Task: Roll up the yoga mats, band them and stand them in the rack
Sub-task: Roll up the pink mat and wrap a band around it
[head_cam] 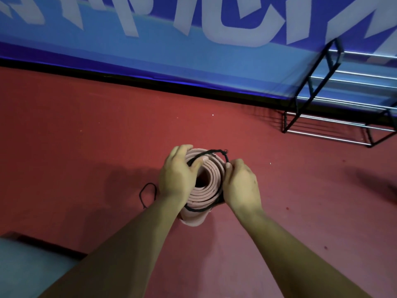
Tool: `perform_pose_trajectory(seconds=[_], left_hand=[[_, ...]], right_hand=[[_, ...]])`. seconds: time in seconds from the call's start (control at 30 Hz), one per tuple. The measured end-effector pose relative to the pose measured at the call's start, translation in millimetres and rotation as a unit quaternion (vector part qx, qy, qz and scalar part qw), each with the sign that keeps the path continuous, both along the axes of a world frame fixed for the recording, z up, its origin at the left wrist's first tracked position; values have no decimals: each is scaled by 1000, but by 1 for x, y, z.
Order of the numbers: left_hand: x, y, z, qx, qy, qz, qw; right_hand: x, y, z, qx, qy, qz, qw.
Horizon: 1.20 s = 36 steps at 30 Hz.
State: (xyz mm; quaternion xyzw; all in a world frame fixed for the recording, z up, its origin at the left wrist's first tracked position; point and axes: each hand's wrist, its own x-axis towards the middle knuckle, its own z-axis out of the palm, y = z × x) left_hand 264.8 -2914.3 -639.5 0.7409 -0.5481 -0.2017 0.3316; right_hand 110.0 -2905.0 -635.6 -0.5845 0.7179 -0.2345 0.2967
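Right, you've got the pink mat [202,190] rolled tight and standing on end on the red floor [96,136], and we're looking straight down into its spiral. Your left hand [176,175] is curled over the rim at nine o'clock, fingers wrapped onto the roll, with the black band [212,151] running in under the thumb. Your right hand [241,186] is at three o'clock, fingertips pinching that band against the side of the roll. The band is stretched into a loop around the top end: it arcs over the far edge at twelve and hugs the near edge at six. A second loop [147,194] of black cord lies flat on the floor just beside the mat at nine o'clock. The wire rack [335,108] stands well apart at two o'clock, against the blue banner [193,57].
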Motion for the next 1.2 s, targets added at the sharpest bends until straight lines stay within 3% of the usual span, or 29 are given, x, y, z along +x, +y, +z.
perform_pose_trajectory(seconds=[0.27,0.5,0.73,0.93,1.1,1.2], left_hand=[[3,3,-1,-18,7,3,1000],[11,10,-3,-20,11,10,1000],[16,14,-4,-7,24,-10,1000],[21,14,-6,-12,71,-49,996],[20,12,-10,-33,88,-55,994],[16,10,-5,-25,52,-53,997]], right_hand=[[5,19,4,-5,-39,5,999],[14,10,3,-14,-133,-8,991],[19,11,-10,-6,-108,32,994],[33,13,-9,3,-208,42,977],[39,32,-12,-24,-190,18,981],[39,36,-16,-38,-189,-15,981]])
